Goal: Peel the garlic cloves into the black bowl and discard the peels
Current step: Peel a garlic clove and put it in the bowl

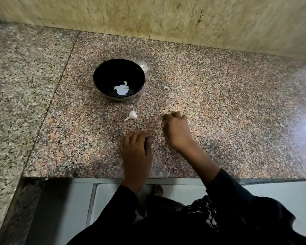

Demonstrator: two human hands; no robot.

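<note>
The black bowl (pixel 102 71) stands on the granite counter and holds a few peeled pale cloves beside a bright reflection. In front of it lies an unpeeled garlic clove (pixel 132 115) with a small tail. A small pale garlic piece (pixel 166 87) lies to the right of the bowl. Part of a garlic bulb (pixel 144 66) shows behind the bowl's right rim. My left hand (pixel 136 152) rests on the counter near the front edge with its fingers curled under. My right hand (pixel 177 129) is further forward, its bent fingertips touching the counter. Whatever lies under either hand is hidden.
The granite counter (pixel 228 112) ends at a tiled wall (pixel 184 18) behind and at a front edge (pixel 166 178) near my body. Another counter slab (pixel 16 85) runs along the left. The floor tiles and a foot show below.
</note>
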